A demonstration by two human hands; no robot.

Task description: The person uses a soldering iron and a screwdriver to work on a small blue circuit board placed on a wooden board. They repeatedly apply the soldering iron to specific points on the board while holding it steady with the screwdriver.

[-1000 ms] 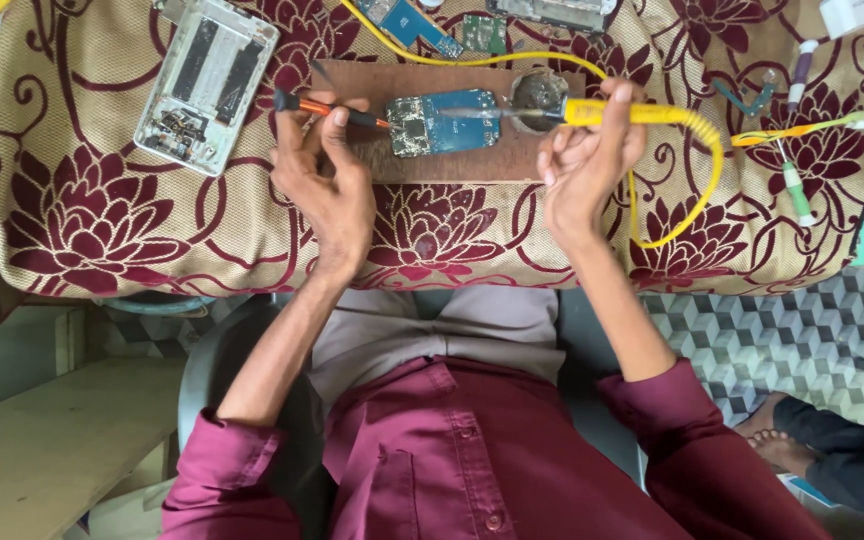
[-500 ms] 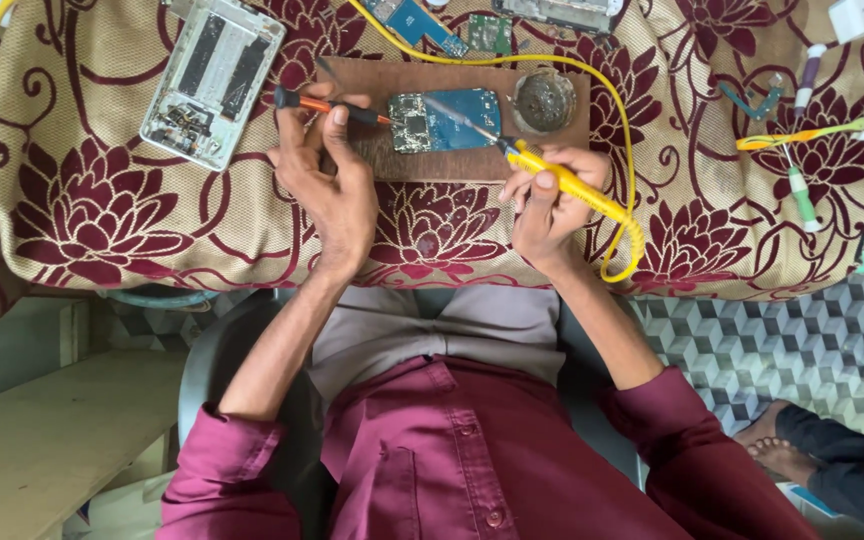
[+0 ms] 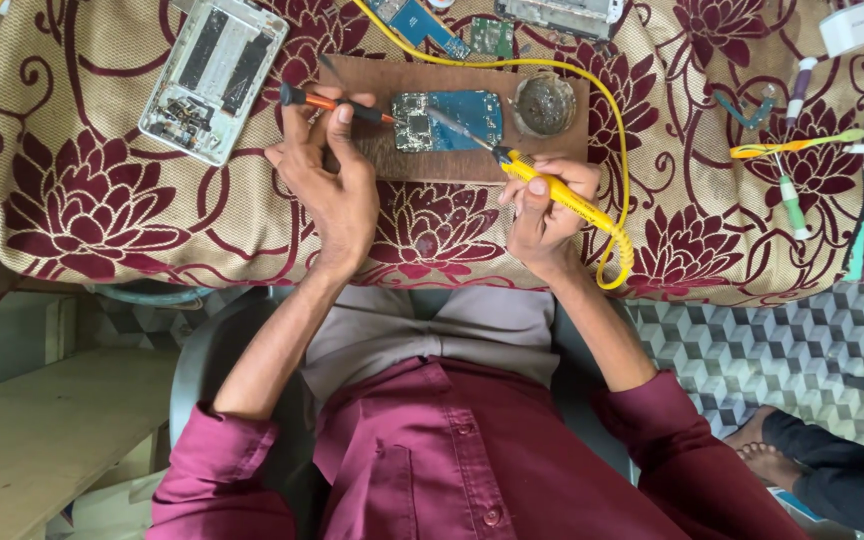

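Right hand is clamped around a yellow-handled soldering iron, its dark metal tip angled up onto the blue circuit board. That board lies flat on a brown wooden board on the cloth-covered bench, one end crowded with dark chips, the rest bare blue. Left hand pinches an orange-and-black screwdriver, point just at the board's left edge. A round tin sits right of it; an opened phone shell lies further left.
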